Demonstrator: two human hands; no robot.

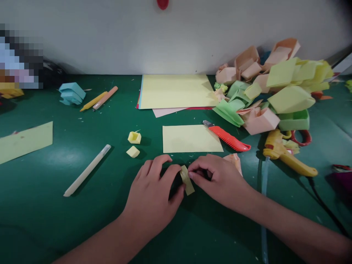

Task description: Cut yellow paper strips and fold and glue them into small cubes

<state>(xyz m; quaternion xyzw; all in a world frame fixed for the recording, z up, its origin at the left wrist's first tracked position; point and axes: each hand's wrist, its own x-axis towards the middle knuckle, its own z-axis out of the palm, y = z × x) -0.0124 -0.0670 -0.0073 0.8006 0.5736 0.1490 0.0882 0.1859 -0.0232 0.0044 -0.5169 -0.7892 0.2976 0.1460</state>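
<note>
A small folded yellow paper strip (187,179) is pinched between both of my hands just above the green mat (82,220). My left hand (154,198) grips its left side with thumb and fingers. My right hand (217,179) presses its right edge with the fingertips. A yellow paper rectangle (191,138) lies flat just beyond my hands. Two tiny yellow folded boxes (134,138) (133,151) sit to its left.
A red utility knife (228,137) lies right of the rectangle. A yellow glue gun (286,154) with black cord is at right. A pile of folded paper boxes (275,84) fills the back right. A paper stack (176,91), a glue stick (87,169), pens (99,99) and blue folds (72,93) lie about.
</note>
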